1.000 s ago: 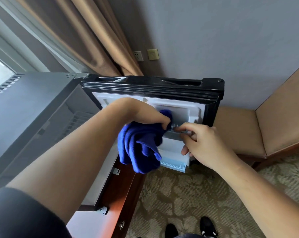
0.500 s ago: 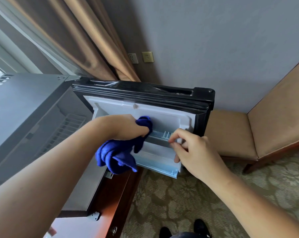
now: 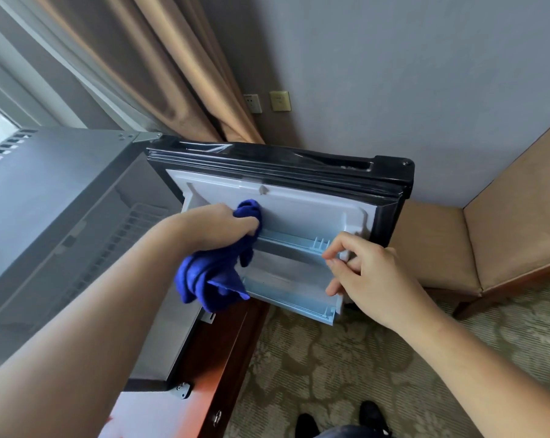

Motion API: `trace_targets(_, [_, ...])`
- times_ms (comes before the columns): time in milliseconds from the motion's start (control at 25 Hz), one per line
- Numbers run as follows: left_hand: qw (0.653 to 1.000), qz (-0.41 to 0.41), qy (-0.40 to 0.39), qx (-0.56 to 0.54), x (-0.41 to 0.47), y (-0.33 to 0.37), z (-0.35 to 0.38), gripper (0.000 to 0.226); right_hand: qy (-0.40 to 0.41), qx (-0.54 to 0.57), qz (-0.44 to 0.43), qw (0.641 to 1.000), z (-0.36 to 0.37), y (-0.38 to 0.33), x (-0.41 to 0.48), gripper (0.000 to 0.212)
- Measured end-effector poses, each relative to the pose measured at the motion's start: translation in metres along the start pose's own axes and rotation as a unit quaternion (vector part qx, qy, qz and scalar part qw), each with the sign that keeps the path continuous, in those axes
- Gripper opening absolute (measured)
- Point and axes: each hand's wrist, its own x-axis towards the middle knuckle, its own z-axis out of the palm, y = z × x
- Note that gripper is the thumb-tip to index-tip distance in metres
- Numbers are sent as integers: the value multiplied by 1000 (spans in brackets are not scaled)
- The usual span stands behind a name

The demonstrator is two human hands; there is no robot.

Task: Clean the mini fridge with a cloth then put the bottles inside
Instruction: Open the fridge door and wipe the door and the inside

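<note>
The grey mini fridge (image 3: pixel 46 197) stands at the left on a wooden cabinet, its black door (image 3: pixel 299 172) swung open toward me. The door's white inner liner (image 3: pixel 311 213) carries pale blue shelf rails (image 3: pixel 286 241). My left hand (image 3: pixel 216 226) grips a bunched blue cloth (image 3: pixel 210 279) and presses its top against the liner's left part, above the upper rail. My right hand (image 3: pixel 365 276) pinches the right end of the door shelves, thumb and fingers on the liner's edge. No bottles are in view.
A tan upholstered chair (image 3: pixel 488 235) stands close to the right of the door. Beige curtains (image 3: pixel 172 74) hang behind the fridge beside two wall sockets (image 3: pixel 267 102). The red-brown cabinet (image 3: pixel 216 358) sits below; patterned carpet and my shoes lie underneath.
My left hand has slid the blue cloth leftward across the door liner, from near the right hand to the left part. The right hand has kept its hold on the door's shelf end.
</note>
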Motion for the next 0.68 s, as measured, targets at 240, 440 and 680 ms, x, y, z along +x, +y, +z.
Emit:
trace_targets(240, [994, 92, -59, -28, -12, 79, 37, 36, -25, 44, 5, 999, -7, -4, 1, 27])
trace_targets(440, [996, 51, -73, 17, -7, 64, 18, 34, -32, -15, 6, 999, -6, -14, 0, 22])
trace_targets(680, [992, -67, -94, 50, 3, 4, -29, 49, -11, -29, 18, 999, 0, -19, -2, 22])
